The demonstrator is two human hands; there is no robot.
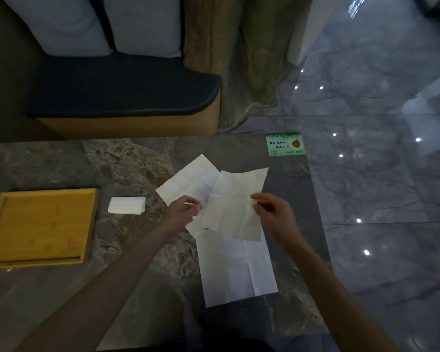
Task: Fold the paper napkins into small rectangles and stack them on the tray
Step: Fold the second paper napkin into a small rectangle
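An unfolded white napkin [233,207] is lifted off the stone table, tilted. My left hand [184,210] pinches its left edge and my right hand [273,215] pinches its right edge. Under it lie two more open napkins: one [188,182] angled toward the far left, one [236,270] flat and nearer to me. A small folded white rectangle [127,205] rests on the table between the napkins and the wooden tray [0,207]. The tray sits at the left with nothing in it.
The dark marble table [87,168] ends at a right edge near the glossy floor [379,174]. A green card [285,144] lies at the far right corner. A cushioned bench [122,92] stands beyond the far edge.
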